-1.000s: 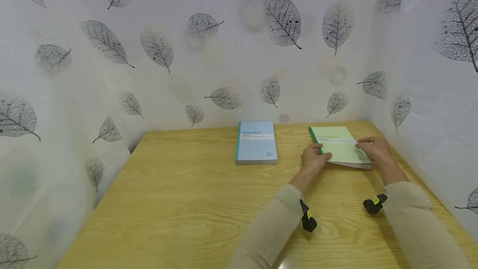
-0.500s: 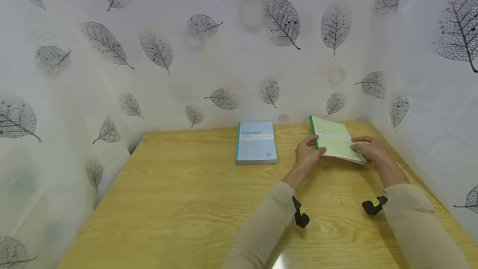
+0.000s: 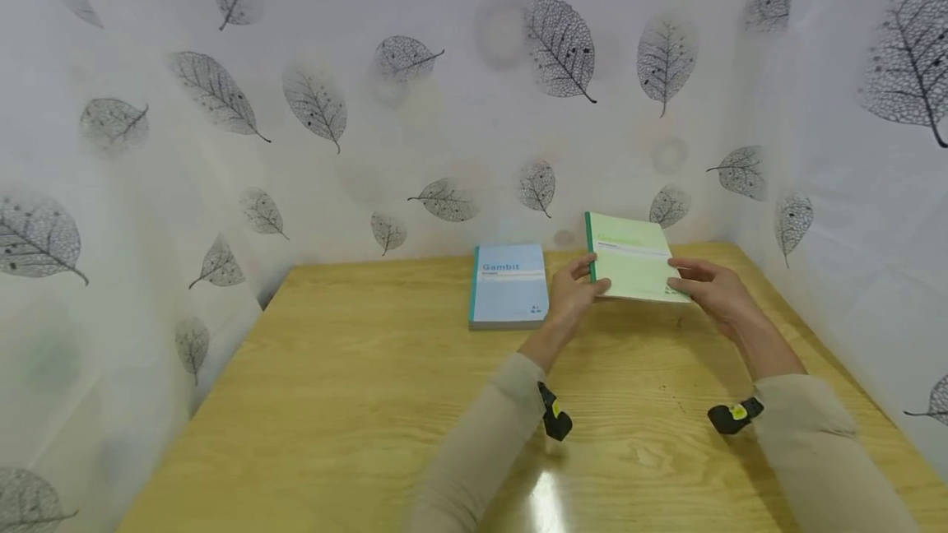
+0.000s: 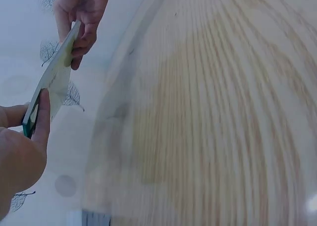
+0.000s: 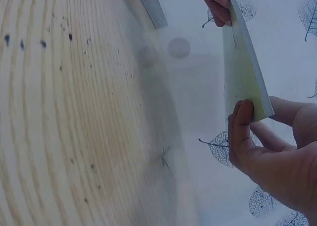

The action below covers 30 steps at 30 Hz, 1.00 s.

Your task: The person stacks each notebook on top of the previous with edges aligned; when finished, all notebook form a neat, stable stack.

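A green notebook (image 3: 633,261) with a dark green spine is held up off the table, its cover facing me and its far edge raised. My left hand (image 3: 572,294) grips the spine side, thumb on the cover. At the opposite edge, my right hand (image 3: 714,293) pinches the lower right corner; the right wrist view shows its fingers (image 5: 242,127) under the back cover. On the table to the left lies a blue notebook (image 3: 508,286) marked "Gambit", with a teal spine. My left hand is close to its right edge.
The wooden table (image 3: 333,393) runs back to a white curtain (image 3: 459,105) printed with leaves, which also encloses both sides. A small black wrist device (image 3: 554,414) sits at the left cuff, another black device (image 3: 735,415) at the right.
Both hands have lifted the green notebook off the table, tilted its far edge up and carried it left, nearer the blue notebook. The blue notebook stays in place.
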### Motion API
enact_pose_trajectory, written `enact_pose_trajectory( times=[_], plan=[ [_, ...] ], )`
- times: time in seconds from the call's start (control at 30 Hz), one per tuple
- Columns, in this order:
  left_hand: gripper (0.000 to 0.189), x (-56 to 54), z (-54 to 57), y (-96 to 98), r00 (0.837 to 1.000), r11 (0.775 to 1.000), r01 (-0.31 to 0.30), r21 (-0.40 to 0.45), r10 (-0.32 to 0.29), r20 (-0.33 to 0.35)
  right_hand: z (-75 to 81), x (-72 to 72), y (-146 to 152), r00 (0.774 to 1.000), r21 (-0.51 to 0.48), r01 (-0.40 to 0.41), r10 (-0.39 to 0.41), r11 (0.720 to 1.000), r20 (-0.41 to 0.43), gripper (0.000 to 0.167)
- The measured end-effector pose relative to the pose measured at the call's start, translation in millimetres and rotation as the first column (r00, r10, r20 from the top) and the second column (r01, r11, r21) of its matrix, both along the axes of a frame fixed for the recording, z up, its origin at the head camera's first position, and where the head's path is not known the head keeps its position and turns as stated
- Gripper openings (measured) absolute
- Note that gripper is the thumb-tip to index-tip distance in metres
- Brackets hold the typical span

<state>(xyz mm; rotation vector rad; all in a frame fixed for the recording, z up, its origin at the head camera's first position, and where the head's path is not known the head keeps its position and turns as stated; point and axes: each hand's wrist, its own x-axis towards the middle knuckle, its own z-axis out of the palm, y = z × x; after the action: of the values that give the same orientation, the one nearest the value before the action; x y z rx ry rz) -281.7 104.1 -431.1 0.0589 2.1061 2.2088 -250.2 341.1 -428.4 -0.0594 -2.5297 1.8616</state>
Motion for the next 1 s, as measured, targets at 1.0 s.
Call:
enact_pose_trajectory(
  times=[1.0],
  plan=[
    [0.085, -11.2, 29.3, -160.7, 0.963, 0.941, 0.227, -0.251, -0.255, -0.088, 22.8, -14.6, -117, 0.98, -0.13, -0.171, 0.155, 0.977, -0.126, 0.061]
  ],
)
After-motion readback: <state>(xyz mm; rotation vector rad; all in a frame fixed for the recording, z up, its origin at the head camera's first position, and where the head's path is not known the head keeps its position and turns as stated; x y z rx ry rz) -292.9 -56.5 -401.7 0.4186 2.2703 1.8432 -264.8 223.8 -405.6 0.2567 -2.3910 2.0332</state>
